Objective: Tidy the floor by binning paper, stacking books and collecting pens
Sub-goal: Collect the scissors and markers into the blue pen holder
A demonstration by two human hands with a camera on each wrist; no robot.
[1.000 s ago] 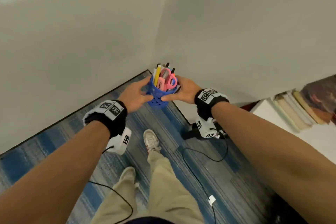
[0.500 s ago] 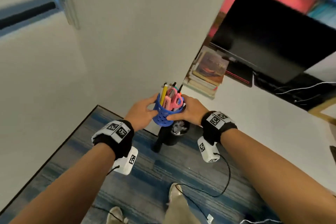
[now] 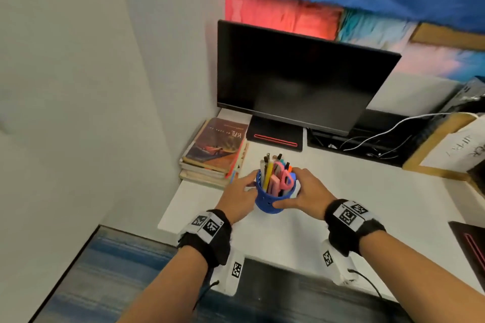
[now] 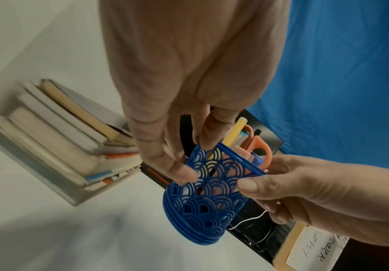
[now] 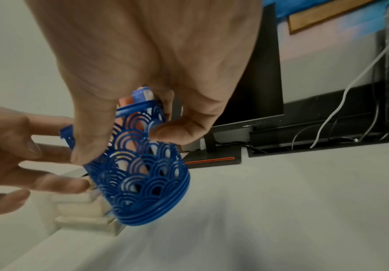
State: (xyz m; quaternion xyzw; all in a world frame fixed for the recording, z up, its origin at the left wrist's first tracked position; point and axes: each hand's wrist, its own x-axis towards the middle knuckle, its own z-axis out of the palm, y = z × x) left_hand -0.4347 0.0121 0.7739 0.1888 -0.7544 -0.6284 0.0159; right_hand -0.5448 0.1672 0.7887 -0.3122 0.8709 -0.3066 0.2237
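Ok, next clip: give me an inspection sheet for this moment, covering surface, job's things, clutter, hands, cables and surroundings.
Surface: white desk, bare near its front edge.
Job's things: blue pen holder full of pens and pink scissors, held just above the desk and tilted; stack of books at the desk's back left corner.
Clutter: a labelled cardboard box at the right.
Hands: left hand and right hand each grip a side of the pen holder.
Cables: a white cable and dark ones behind the desk; wrist camera leads.
Surroundings: dark monitor, white wall at the left, blue carpet below.
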